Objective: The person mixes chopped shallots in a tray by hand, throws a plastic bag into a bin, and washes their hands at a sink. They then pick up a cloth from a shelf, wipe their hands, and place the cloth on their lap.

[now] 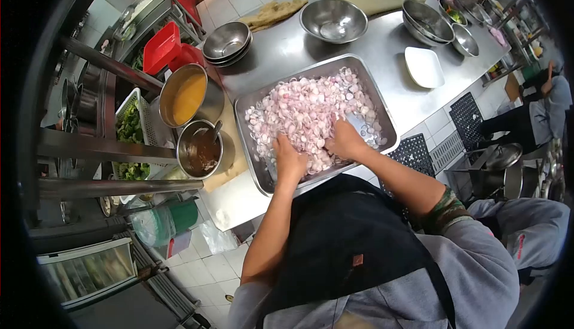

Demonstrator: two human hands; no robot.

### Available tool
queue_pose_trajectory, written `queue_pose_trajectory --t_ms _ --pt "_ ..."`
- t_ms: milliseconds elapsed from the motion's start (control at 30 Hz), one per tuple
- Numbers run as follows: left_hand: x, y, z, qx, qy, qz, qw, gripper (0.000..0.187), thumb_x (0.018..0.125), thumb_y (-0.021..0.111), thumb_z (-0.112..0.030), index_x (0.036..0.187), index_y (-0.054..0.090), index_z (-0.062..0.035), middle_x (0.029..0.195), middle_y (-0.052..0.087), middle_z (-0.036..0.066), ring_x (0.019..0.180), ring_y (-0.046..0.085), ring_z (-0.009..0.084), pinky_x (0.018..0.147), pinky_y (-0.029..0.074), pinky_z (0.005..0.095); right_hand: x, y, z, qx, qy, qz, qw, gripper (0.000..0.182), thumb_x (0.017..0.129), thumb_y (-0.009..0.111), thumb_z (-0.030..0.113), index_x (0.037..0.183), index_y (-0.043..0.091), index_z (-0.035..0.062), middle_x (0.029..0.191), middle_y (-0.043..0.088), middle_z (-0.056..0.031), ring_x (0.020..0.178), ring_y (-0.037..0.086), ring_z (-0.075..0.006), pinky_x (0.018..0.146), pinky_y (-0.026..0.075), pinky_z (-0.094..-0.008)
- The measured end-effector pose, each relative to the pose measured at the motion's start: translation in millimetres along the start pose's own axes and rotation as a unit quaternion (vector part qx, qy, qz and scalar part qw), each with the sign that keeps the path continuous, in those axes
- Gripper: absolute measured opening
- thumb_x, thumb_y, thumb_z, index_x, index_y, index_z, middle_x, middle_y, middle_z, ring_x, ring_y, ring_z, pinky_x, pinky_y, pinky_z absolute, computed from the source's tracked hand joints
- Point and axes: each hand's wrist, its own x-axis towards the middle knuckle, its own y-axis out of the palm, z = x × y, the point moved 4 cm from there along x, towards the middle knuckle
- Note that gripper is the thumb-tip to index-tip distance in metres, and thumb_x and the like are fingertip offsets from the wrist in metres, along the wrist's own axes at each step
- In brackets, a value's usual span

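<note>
A heap of sliced shallots (305,105), pale pink and white, fills a deep rectangular metal tray (375,84) right in front of me. My left hand (289,160) digs into the near left part of the heap, its fingers curled around slices and partly buried. On the near right side, my right hand (347,142) is bent into the shallots as well, its fingertips hidden among the slices. Thinner patches of slices show the tray's bottom along its right side.
Left of the tray stand a pot of orange liquid (192,93) and a pot of dark brown sauce (203,150) with a spoon. Steel bowls (333,21) and a white dish (424,67) sit beyond it on the steel table (272,54). Another person (547,105) stands at far right.
</note>
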Motion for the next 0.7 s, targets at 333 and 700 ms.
queue_pose_trajectory --t_ms 333,700 --pt "-13 -22 -11 0.066 -0.084 0.079 0.991 0.108 0.064 0.085 -0.025 0.145 0.019 0.0029 0.133 0.031 0.030 0.119 0.045 0.0467 0.100 0.041 0.0433 4 22 34 -0.155 0.040 0.119 0.980 0.057 0.075 0.068 0.015 0.124 0.051 -0.0066 0.132 0.040 -0.0349 0.116 0.050 -0.0471 0.090 0.050 -0.0464" --pt "-29 -62 -3 0.101 -0.038 0.033 0.994 0.090 0.073 0.076 -0.015 0.143 0.023 0.0047 0.132 0.034 0.030 0.122 0.038 0.0479 0.105 0.035 0.0457 -8 -59 11 -0.363 -0.106 0.116 0.918 0.056 0.079 0.068 0.036 0.123 0.058 0.0015 0.136 0.045 -0.0261 0.132 0.034 -0.0475 0.104 0.039 -0.0494"
